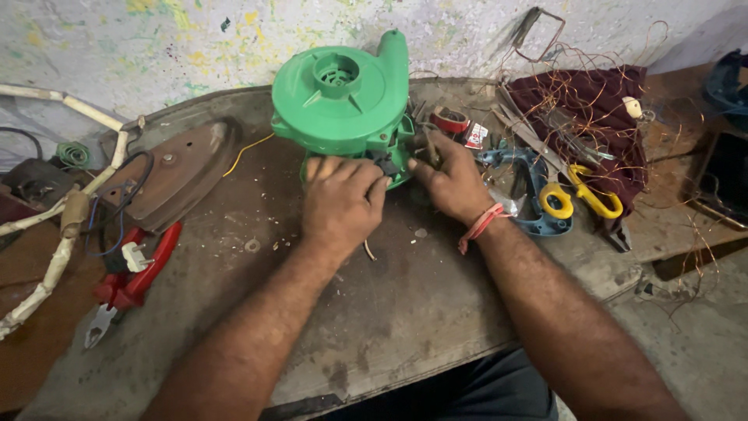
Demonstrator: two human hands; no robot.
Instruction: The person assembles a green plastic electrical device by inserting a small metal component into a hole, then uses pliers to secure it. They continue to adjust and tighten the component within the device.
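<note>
Single head-worn view, looking steeply down and forward, close over the workbench, wall beyond

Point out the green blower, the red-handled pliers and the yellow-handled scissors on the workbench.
green blower (339, 93): head view, on its round top housing beside the air inlet.
red-handled pliers (144, 273): head view, on a red handle.
yellow-handled scissors (596, 201): head view, on the right yellow finger loop.

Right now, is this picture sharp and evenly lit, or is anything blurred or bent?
Head view: soft, even light, no hard shadows or glare; the green blower and both hands, left and right, look sharp; the wide lens stretches the forearms and curves the table edge toward the corners.
</note>
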